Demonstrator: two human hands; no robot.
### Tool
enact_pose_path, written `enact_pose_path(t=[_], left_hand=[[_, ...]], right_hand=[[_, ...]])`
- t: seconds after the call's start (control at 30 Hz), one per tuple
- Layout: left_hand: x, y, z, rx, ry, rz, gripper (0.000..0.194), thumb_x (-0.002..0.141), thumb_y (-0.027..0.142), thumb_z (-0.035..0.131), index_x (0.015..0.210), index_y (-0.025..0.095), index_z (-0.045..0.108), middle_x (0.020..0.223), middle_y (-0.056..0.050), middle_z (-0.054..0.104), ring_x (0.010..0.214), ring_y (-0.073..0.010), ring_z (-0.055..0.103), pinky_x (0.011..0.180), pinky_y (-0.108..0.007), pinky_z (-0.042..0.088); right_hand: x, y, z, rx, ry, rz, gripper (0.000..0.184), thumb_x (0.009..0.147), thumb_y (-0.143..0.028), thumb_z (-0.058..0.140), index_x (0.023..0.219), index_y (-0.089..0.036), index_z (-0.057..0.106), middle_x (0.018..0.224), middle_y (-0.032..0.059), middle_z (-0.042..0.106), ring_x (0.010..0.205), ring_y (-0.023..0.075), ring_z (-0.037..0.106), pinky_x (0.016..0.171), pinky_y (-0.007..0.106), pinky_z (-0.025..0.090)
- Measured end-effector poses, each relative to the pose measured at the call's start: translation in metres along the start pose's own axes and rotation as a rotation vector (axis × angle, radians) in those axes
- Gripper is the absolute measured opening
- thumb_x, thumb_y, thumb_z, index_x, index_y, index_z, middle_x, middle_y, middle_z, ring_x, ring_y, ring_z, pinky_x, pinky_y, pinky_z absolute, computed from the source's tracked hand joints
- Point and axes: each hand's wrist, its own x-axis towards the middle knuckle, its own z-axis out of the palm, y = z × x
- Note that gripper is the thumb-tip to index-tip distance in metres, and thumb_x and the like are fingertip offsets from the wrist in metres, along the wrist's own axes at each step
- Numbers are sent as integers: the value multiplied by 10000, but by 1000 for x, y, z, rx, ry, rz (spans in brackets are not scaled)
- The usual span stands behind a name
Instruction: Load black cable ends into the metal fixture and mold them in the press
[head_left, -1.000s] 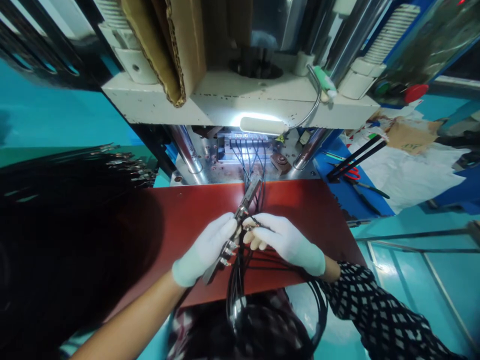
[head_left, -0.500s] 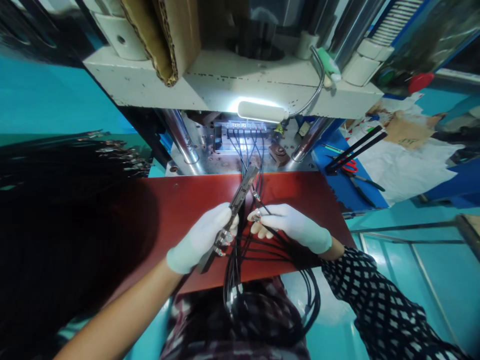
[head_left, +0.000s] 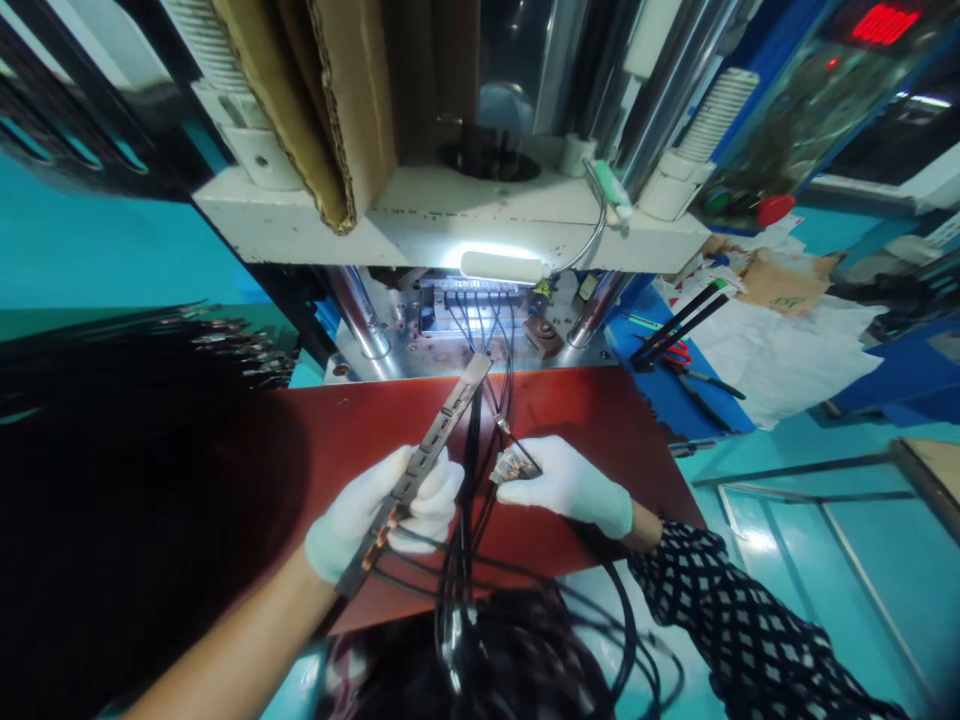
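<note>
My left hand [head_left: 397, 495], in a white glove, grips a long dark metal bar [head_left: 435, 440] with slots along it. The bar slants from lower left to upper right, and a few orange-and-silver cable ends [head_left: 379, 537] sit in its lower part. My right hand [head_left: 559, 485], also gloved, pinches several silver cable connectors [head_left: 514, 463] just right of the bar. Another connector [head_left: 501, 424] lies above them. Black cables [head_left: 466, 480] run between my hands, down over the table edge in loops, and up to the lit mould [head_left: 480, 312] in the press.
The press [head_left: 420, 215] stands ahead, with a lamp [head_left: 504, 267] glowing under its plate. A red-brown table [head_left: 577, 400] lies beneath my hands. To the left is a dark cable pile [head_left: 150, 400]. Pliers [head_left: 705, 390] rest on a blue surface at right, near white sheeting [head_left: 795, 350].
My left hand has moved left and down with the bar, turning its slotted face into view. The connectors in my right hand now show as a bunch. The head view has shifted.
</note>
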Motion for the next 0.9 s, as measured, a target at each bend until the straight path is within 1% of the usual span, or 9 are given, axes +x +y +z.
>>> enact_pose_path(t=[0.1,0.2,0.3,0.37,0.5,0.63,0.73,0.8,0.9], left_hand=[[0,-2,-2,42,-13,-15,465,913,534,537,675,163,388,651,40,292,443,-30,195,371,-165,146],[4,-5,-2,197,11,-73,464,952,532,462,679,160,418,624,44,283,455,-41,213,390,-174,183],[8,-9,-1,384,144,33,403,966,490,474,739,158,449,651,37,327,495,-57,298,432,-188,266],[10,-12,0,516,267,125,358,958,475,511,802,155,480,696,21,396,527,-68,375,455,-196,317],[11,-13,-1,755,454,199,346,981,492,480,927,156,542,707,5,517,529,-85,432,457,-214,344],[12,-9,-1,852,508,291,342,982,476,486,902,154,569,773,-16,558,660,-129,477,580,-258,422],[12,-8,2,877,474,309,327,978,459,490,902,156,585,848,-36,585,769,-164,518,701,-292,461],[12,-8,4,906,449,281,327,985,457,472,894,160,575,848,-31,578,768,-161,518,710,-292,453],[12,-10,6,1064,530,255,335,992,463,450,834,175,513,778,6,510,708,-134,470,659,-266,408]], right_hand=[[1,-1,8,-94,198,-110,161,804,-311,716,850,-157,714,781,26,689,721,151,599,683,272,461],[0,-11,13,63,271,-169,210,873,-367,645,828,-164,675,677,12,663,629,135,591,629,266,456],[0,-25,17,336,182,-125,253,885,-366,607,739,-160,622,579,-3,613,535,120,552,558,257,429],[0,-31,20,426,118,-61,298,873,-361,615,656,-160,576,530,-14,567,501,107,516,538,253,407],[5,-28,30,328,59,30,287,836,-363,677,664,-144,609,540,-16,575,519,100,499,531,240,383],[13,-21,37,263,42,14,251,807,-328,707,659,-138,637,600,-17,601,589,109,519,591,246,411],[15,-26,38,259,18,48,251,806,-311,695,632,-142,628,601,-18,595,592,111,512,593,248,409],[14,-32,38,250,-1,77,258,815,-286,670,605,-149,607,569,-21,572,566,107,494,575,246,395],[14,-35,39,216,-8,103,246,821,-252,638,601,-156,584,546,-23,552,554,106,486,565,243,381]])
